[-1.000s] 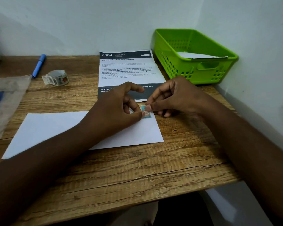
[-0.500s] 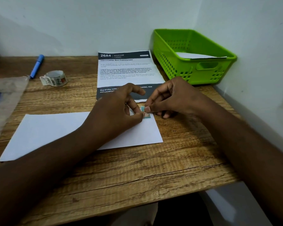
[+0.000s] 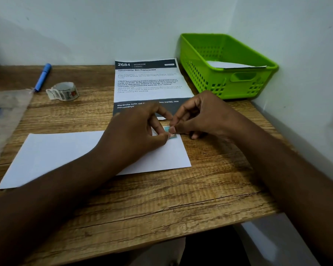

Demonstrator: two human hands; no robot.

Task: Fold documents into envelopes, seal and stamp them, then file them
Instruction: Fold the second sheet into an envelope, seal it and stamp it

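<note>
Both hands, left hand [image 3: 135, 131] and right hand [image 3: 198, 116], pinch the stamp [image 3: 171, 132] onto the envelope [image 3: 65, 150] corner; filing in the green basket [image 3: 229, 64] remains.

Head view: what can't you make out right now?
- Stamp: mostly covered by fingertips of left hand and right hand; design unreadable.
- Printed sheet: lower text hidden by both hands; small print blurred.
- Paper in green basket: partly behind the rim.
- Plastic bag: cut off by left edge.
</note>
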